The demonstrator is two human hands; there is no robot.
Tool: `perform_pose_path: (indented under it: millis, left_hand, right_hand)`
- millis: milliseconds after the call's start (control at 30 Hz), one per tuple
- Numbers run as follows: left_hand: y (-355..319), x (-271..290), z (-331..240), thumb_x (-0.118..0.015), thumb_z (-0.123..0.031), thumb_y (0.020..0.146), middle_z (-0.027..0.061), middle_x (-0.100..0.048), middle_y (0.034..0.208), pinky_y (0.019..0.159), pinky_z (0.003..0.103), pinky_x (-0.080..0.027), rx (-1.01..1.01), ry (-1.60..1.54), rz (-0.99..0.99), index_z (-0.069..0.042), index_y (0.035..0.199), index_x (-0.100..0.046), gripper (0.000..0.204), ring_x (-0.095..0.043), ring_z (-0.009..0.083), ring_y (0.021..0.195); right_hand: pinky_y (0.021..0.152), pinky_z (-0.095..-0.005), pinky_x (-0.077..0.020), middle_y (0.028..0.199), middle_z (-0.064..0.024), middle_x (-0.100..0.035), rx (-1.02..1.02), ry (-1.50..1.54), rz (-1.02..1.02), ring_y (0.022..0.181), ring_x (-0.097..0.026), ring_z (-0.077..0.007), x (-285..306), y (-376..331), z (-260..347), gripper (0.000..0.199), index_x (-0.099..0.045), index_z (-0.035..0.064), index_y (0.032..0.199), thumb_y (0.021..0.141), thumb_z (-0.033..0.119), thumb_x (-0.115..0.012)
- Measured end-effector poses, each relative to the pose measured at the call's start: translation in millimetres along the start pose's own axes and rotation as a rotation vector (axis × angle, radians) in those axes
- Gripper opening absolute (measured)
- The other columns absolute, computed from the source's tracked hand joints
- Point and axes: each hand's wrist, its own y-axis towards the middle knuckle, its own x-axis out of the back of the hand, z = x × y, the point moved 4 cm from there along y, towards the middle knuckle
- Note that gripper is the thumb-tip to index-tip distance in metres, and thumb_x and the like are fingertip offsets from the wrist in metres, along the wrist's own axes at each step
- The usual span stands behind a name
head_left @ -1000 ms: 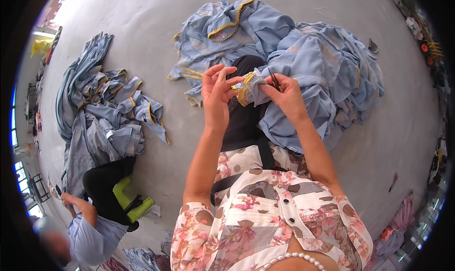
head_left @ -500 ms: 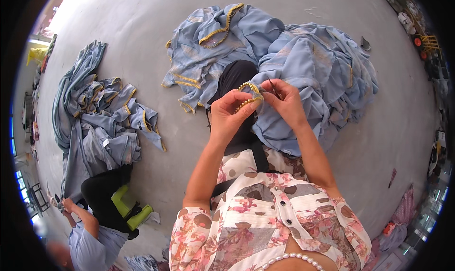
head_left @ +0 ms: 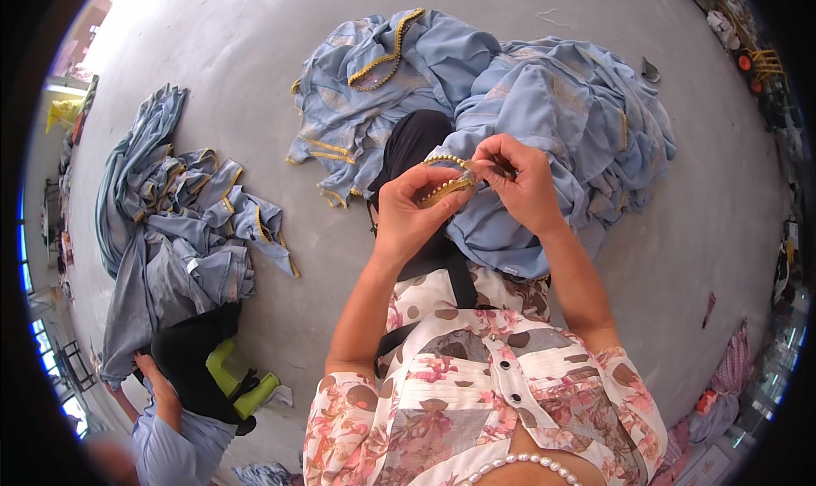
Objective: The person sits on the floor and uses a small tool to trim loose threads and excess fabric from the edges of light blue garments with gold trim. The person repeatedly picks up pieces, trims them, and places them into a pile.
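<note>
Between the thumb and fingers of my left hand is a gold beaded trim on the edge of the blue cloth, bent into a small loop. My right hand is closed just beside it, its fingertips at the trim's end. A small dark tool is tucked in those fingers, mostly hidden, so its exact kind does not show. Below and beyond the hands, a big heap of light blue cloth with gold-trimmed edges lies over and around my dark-covered leg.
To the left, a co-worker sits by a green low seat and handles another pile of blue gold-trimmed cloth. A grey scrap lies on the concrete floor. Pinkish cloth is at the lower right.
The trim loop has turned and flattened in my left fingers. My right hand has shifted slightly right and curled more, hiding most of the dark tool. The co-worker's hand has moved.
</note>
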Motion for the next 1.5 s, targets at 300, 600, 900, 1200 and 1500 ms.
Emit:
perform_pose_path:
  millis: [300,600,900,1200,1500]
  left_hand:
    - [-2,5,1,-0.072,-0.005,0.077,-0.0002,-0.063,0.08,0.061,0.017,-0.046,0.102,-0.136,-0.003,0.001,0.093,-0.065,0.018,-0.056,0.0028,0.069]
    - [2,4,-3,-0.07,-0.005,0.078,-0.0009,-0.063,0.077,0.059,0.016,-0.044,0.08,-0.055,0.012,0.003,0.089,-0.065,0.015,-0.055,0.0016,0.067]
    - [6,-1,-3,-0.07,-0.006,0.075,-0.0013,-0.062,0.069,0.055,0.018,-0.042,0.077,0.188,0.023,0.003,0.084,-0.066,0.014,-0.052,0.0011,0.063]
    - [4,0,-4,-0.071,-0.013,0.081,-0.004,-0.059,0.074,0.054,0.014,-0.039,0.066,-0.031,0.051,-0.001,0.088,-0.064,0.016,-0.05,0.0003,0.062]
    - [13,48,10,-0.056,-0.024,0.092,0.0085,-0.066,0.077,0.055,0.022,-0.045,-0.087,-0.232,-0.257,0.0,0.087,-0.063,0.025,-0.06,0.0102,0.063]
  right_hand:
    - [0.055,-0.022,-0.0457,0.07,-0.0041,-0.059,0.155,-0.16,-0.162,0.061,-0.057,-0.0093,12,-7,17,0.026,-0.055,0.0029,0.093,0.085,0.025,-0.066]
    - [0.053,-0.0258,-0.0463,0.065,-0.0056,-0.057,0.031,-0.183,0.011,0.057,-0.059,-0.0138,7,-21,1,0.026,-0.056,0.0027,0.093,0.082,0.022,-0.069]
    - [0.046,-0.0302,-0.042,0.061,-0.0052,-0.058,0.233,-0.512,-0.066,0.05,-0.056,-0.0203,5,-22,13,0.021,-0.054,0.0073,0.083,0.079,0.021,-0.07]
    - [0.051,-0.0154,-0.034,0.075,0.0062,-0.056,-0.041,0.462,-0.165,0.062,-0.043,0.0014,13,-16,2,0.028,-0.059,0.0042,0.101,0.079,0.014,-0.072]
    - [0.05,-0.0155,-0.0332,0.068,0.0067,-0.053,-0.251,0.318,-0.067,0.057,-0.041,0.0008,-4,-22,-32,0.013,-0.06,0.0017,0.088,0.082,0.01,-0.069]
